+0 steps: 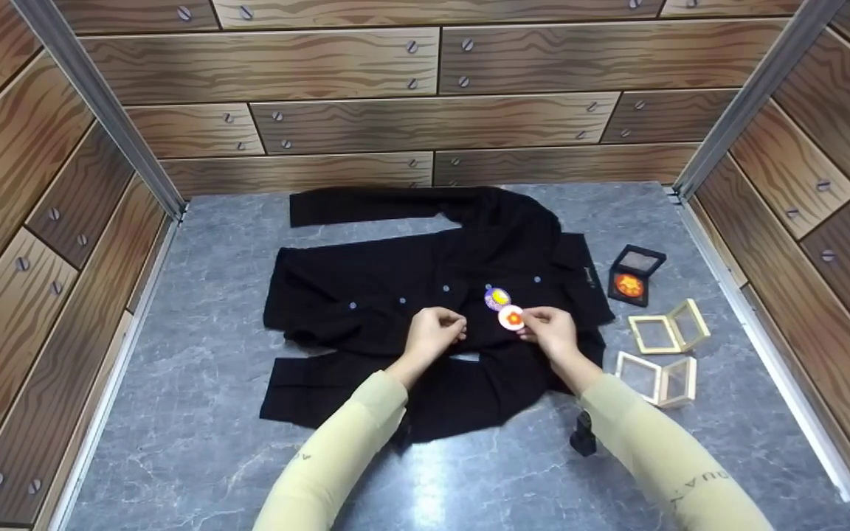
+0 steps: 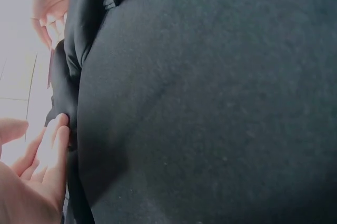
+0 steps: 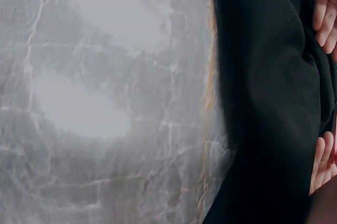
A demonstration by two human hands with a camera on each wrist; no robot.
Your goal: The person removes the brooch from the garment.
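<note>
A black buttoned shirt (image 1: 366,269) lies spread on the grey floor, its collar end towards the right. My right hand (image 1: 554,333) pinches a round white badge (image 1: 511,318) with a red-orange flower by its right edge, over the shirt front. Just above it, a purple and yellow round badge (image 1: 497,298) lies on the cloth, partly overlapped. To the left, my left hand (image 1: 434,338) hovers at the shirt with loosely bent fingers and nothing visible in them. In the left wrist view its fingers (image 2: 55,147) touch the dark fabric, thumb apart. The badges are hidden in both wrist views.
Right of the shirt stand a black open case (image 1: 629,286) holding an orange-red round piece, and two pale open frame cases, one yellowish (image 1: 654,334) and one cream (image 1: 662,380). Wood-patterned walls (image 1: 336,66) enclose the marbled floor (image 1: 204,295) on three sides.
</note>
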